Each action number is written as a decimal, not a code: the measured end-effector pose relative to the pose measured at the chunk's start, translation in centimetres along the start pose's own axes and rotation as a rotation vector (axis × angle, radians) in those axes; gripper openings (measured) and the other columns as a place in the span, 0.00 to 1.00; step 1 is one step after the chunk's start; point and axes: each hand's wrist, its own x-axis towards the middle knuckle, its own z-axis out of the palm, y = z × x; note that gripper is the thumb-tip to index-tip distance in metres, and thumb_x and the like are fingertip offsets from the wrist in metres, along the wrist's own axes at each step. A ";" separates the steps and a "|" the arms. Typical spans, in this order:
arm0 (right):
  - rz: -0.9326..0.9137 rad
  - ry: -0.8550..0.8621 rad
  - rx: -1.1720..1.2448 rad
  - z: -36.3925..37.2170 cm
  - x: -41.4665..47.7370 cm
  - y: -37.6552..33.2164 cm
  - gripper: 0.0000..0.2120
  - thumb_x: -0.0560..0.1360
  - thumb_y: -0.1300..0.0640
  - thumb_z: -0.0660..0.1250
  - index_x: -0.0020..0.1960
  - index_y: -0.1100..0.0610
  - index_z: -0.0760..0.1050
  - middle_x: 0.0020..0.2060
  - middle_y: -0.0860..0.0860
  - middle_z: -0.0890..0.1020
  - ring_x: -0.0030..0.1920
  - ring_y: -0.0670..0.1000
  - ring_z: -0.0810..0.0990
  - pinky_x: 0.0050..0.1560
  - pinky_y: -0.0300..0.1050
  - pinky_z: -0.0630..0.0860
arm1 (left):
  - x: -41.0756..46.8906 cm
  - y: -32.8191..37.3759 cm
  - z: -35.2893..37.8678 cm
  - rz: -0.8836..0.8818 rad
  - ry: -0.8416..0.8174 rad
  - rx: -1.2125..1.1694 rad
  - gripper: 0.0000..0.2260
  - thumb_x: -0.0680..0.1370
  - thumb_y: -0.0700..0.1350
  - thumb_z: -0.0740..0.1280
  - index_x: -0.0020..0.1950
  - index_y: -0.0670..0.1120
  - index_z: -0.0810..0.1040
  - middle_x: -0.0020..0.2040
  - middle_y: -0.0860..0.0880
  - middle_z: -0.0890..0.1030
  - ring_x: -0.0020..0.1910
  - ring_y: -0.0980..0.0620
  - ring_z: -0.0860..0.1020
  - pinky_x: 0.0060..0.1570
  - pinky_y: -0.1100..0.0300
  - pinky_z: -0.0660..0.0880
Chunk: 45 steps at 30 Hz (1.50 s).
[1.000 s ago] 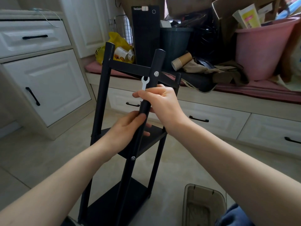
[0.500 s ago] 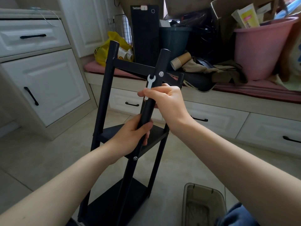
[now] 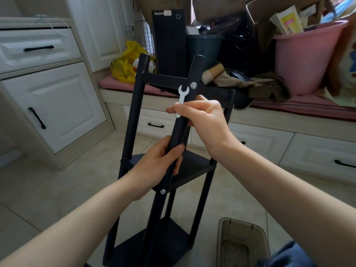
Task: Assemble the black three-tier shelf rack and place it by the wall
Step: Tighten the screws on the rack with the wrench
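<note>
I can read just one marking: white lettering, "ThinkCentre", at the top corner of the black computer tower (image 3: 169, 41). The print on the booklet (image 3: 287, 23) in the pink bucket (image 3: 308, 54) is too small for me to read.

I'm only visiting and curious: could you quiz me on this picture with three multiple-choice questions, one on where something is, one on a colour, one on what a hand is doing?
1. Where is the white wrench? A) on the floor B) in the right hand, beside the front post C) in a drawer
2. What colour is the big bucket? A) blue B) green C) pink
3. What is the left hand doing? A) gripping the front post B) hanging idle C) holding a cup
Answers: B, its head pokes above that hand; C, its wall is pink; A, it wraps the post.
</note>
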 end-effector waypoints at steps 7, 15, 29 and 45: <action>-0.088 -0.043 -0.078 -0.2 -0.2 -0.6 0.07 0.78 0.57 0.69 0.46 0.55 0.86 0.42 0.48 0.74 0.47 0.43 0.76 0.57 0.49 0.78 | -0.5 0.4 1.0 0.005 0.004 -0.120 0.09 0.83 0.52 0.61 0.58 0.48 0.74 0.37 0.50 0.77 0.36 0.51 0.76 0.42 0.61 0.75; -0.142 -0.078 -0.106 -0.4 -0.6 -0.8 0.07 0.78 0.57 0.69 0.45 0.55 0.87 0.40 0.43 0.73 0.43 0.38 0.74 0.45 0.32 0.71 | -1.0 0.8 1.0 -0.072 -0.124 -0.388 0.14 0.78 0.54 0.65 0.59 0.48 0.74 0.37 0.48 0.75 0.37 0.50 0.75 0.43 0.59 0.76; -0.028 -0.139 0.052 -1.7 0.7 0.2 0.09 0.78 0.56 0.68 0.44 0.53 0.86 0.55 0.49 0.79 0.57 0.47 0.79 0.54 0.45 0.80 | -0.7 0.4 -0.9 -0.099 -0.056 -0.312 0.15 0.75 0.55 0.66 0.57 0.48 0.74 0.36 0.49 0.75 0.35 0.51 0.75 0.41 0.59 0.76; 0.099 -0.133 -0.174 0.3 2.8 2.0 0.12 0.81 0.55 0.64 0.42 0.55 0.83 0.34 0.40 0.75 0.37 0.41 0.73 0.39 0.39 0.71 | -0.6 0.4 -2.4 -0.153 -0.097 -0.341 0.14 0.77 0.55 0.65 0.57 0.48 0.72 0.36 0.49 0.73 0.35 0.51 0.74 0.42 0.56 0.77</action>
